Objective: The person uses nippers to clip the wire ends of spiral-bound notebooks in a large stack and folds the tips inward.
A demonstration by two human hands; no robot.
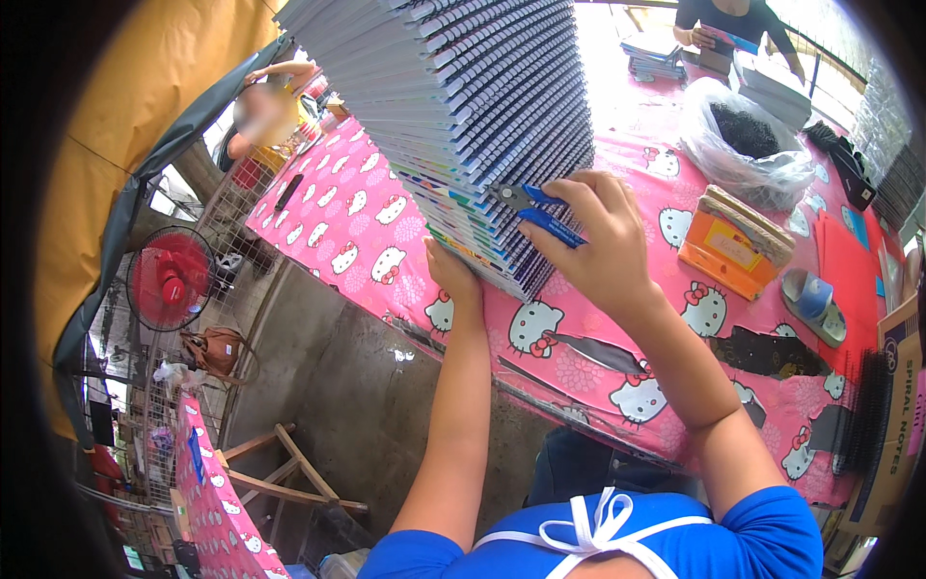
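A tall, fanned stack of spiral notebooks (pixel 502 125) stands on the table, its dark coil bindings facing right. At its lower left edge, my left hand (pixel 453 270) holds the bottom notebooks, with some fingers hidden behind them. My right hand (pixel 603 227) is closed round the blue handles of a pair of cutting pliers (pixel 540 214). The pliers' metal jaws touch or nearly touch the coil ends at the stack's near right side; I cannot tell whether they bite on wire.
Right of the stack lie a clear plastic bag (pixel 704 116) of black coils, an orange box (pixel 723 256), a slipper (pixel 813 301) and a cardboard box (pixel 887 415). A person (pixel 738 29) handles books at the far side; another person (pixel 265 116) is far left. A red fan (pixel 172 280) stands left.
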